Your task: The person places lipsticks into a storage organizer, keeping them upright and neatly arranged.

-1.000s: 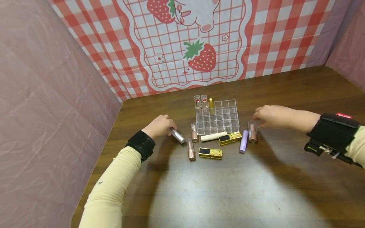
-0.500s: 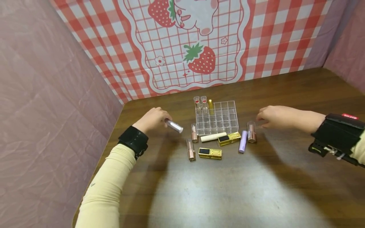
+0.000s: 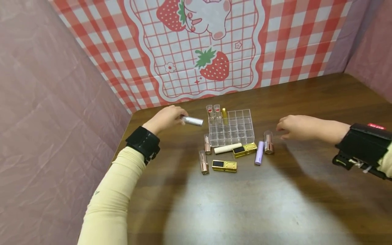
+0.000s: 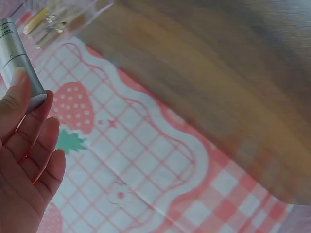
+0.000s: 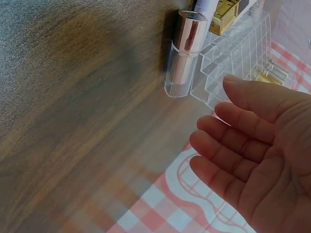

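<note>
My left hand (image 3: 168,117) pinches a silver lipstick tube (image 3: 193,120) by one end, between thumb and fingers. The tube is held nearly level above the table, left of the clear divided organizer (image 3: 231,131). In the left wrist view the silver tube (image 4: 20,63) has small print near its far end. My right hand (image 3: 298,126) hovers right of the organizer with relaxed fingers and nothing in them. Nearest to it lies a rose-gold lipstick with a clear cap (image 3: 268,143). Two clear-capped lipsticks (image 3: 213,112) and a gold one (image 3: 224,115) stand in the organizer's back row.
In front of the organizer lie a cream tube (image 3: 227,148), a purple tube (image 3: 259,153), two gold-and-black lipsticks (image 3: 224,165) and two rose-gold lipsticks (image 3: 203,162) on the wooden table (image 3: 232,207). A checked strawberry cloth (image 3: 294,44) hangs behind.
My left hand has lifted the silver lipstick tube off the table, carried it toward the back and turned it nearly level. My right hand has drawn slightly away from the rose-gold lipstick.
</note>
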The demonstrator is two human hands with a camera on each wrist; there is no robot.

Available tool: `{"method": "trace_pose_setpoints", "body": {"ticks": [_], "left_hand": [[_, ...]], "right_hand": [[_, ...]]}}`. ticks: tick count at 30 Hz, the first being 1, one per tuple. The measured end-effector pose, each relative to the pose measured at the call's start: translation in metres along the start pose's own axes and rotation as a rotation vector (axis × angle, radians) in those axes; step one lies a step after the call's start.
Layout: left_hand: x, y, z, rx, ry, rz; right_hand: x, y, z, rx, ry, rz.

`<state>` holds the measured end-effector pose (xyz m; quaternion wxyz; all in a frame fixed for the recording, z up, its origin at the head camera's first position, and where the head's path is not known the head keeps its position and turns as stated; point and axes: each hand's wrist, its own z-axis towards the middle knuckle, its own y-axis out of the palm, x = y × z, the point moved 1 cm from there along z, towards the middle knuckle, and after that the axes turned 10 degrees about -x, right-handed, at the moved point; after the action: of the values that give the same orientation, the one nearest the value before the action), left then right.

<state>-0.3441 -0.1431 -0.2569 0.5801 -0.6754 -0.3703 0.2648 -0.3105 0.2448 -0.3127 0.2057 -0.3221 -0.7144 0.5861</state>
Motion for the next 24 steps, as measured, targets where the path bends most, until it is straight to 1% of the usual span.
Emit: {"method": "trace_pose_setpoints", "body": {"ticks": [4,8,15,18,20,24], "left_hand": [[0.013,-0.014,0.014,0.008,0.026,0.011],[0.029,-0.028,0.029,0.026,0.055,0.060],[0.056,-0.045,0.054,0.044,0.110,0.136],[0.068,-0.050,0.066,0.030,0.121,0.188],[0.075,-0.052,0.074,0.013,0.116,0.223],[0.086,-0.056,0.091,-0.023,0.089,0.292]], "right_hand": [[0.001,0.001,-0.002,0.008,-0.002,0.001],[0.003,0.002,-0.004,0.010,0.016,0.006],[0.005,0.002,-0.009,0.025,0.040,0.017],[0.008,0.004,-0.014,0.029,0.039,0.019],[0.010,0.006,-0.017,0.031,0.042,0.021],[0.012,0.008,-0.022,0.032,0.048,0.020]]}}
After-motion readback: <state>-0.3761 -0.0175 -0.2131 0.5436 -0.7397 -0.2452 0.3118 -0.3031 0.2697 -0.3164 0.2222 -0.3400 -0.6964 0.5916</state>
